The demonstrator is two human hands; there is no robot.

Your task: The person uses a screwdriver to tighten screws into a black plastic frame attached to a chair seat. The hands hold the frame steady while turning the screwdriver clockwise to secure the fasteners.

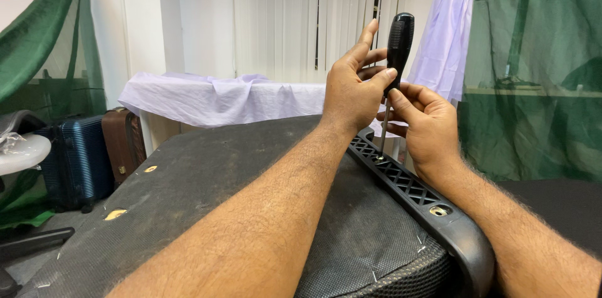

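Observation:
A screwdriver with a black handle (399, 47) stands upright, its metal shaft going down into a black plastic ribbed bar (414, 191) fixed along the underside of an upturned chair seat (207, 179). My left hand (352, 88) wraps the handle from the left, fingers raised near its top. My right hand (426, 122) pinches the lower handle and shaft from the right. A screw hole (439, 211) shows nearer on the bar.
A table draped in pale lilac cloth (219, 97) stands behind. Green netting (539, 78) hangs at right and far left. A blue suitcase (78, 160) and a brown one (122, 141) sit at left, beside a chair base (31, 241).

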